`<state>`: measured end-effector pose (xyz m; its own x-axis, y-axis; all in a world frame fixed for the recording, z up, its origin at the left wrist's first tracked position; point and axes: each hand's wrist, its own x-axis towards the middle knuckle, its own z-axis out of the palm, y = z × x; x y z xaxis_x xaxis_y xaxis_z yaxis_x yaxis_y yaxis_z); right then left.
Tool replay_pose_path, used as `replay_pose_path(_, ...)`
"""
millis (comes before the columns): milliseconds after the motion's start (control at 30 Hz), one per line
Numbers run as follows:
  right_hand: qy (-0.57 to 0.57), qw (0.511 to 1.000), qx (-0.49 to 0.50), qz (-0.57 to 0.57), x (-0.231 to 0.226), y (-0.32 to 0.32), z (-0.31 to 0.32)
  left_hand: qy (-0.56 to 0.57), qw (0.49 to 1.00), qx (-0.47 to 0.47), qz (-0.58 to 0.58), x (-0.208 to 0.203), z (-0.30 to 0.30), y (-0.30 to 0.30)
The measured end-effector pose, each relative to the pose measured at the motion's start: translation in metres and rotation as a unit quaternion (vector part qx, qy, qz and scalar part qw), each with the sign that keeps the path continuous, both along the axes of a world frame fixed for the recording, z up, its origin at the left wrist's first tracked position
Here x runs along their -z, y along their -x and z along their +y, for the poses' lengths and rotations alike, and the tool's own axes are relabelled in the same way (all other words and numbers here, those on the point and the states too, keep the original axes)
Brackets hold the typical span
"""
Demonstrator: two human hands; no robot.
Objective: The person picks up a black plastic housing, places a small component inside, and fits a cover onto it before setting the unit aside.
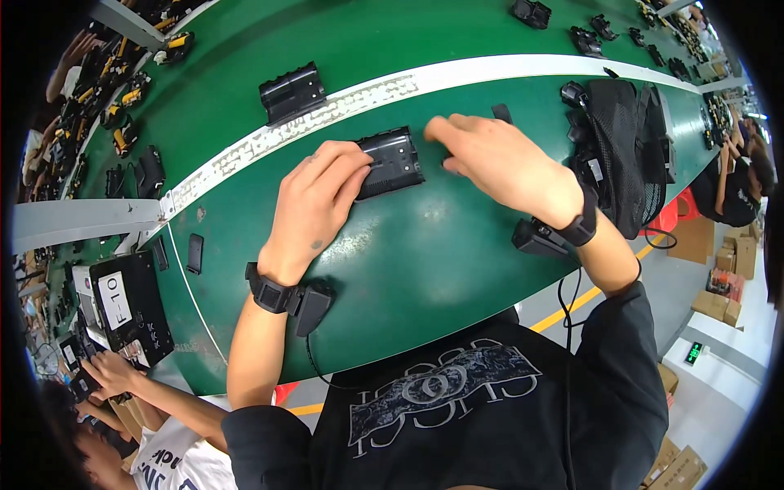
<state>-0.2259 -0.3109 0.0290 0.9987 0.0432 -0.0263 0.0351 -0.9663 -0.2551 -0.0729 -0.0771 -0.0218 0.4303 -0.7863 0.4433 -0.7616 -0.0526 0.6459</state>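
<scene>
My left hand (pixel 314 200) is closed on the left end of a black plastic housing (pixel 398 163), ribbed and with molded recesses, which lies at the middle of the green bench. My right hand (pixel 502 163) hovers just right of the housing, apart from it. Its fingers are curled in, and a small dark bit shows by the thumb; what they hold, if anything, is hidden. A similar black housing (pixel 294 94) rests farther back against the white divider strip. Behind my right hand lies a small flat black piece (pixel 501 113).
A black mesh bag (pixel 612 147) stands on the bench at right, with black parts beside it. Two slim black pieces (pixel 195 253) lie at left, near a black box (pixel 135 306). A grey metal post (pixel 86 223) juts in from the left. A co-worker's hand (pixel 114 373) works at lower left.
</scene>
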Motion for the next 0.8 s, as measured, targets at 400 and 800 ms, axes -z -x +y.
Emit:
replay_pose_path(400,-0.031,0.989,-0.05,-0.136,-0.012,-0.027,0.031,-0.007,0.999,0.008,-0.037,0.003,0.005,-0.003)
replay_pose_path(800,-0.033,0.985,-0.125,-0.117,0.003,-0.041,0.025,-0.023,0.999,-0.002,-0.028,0.005,0.006,0.001)
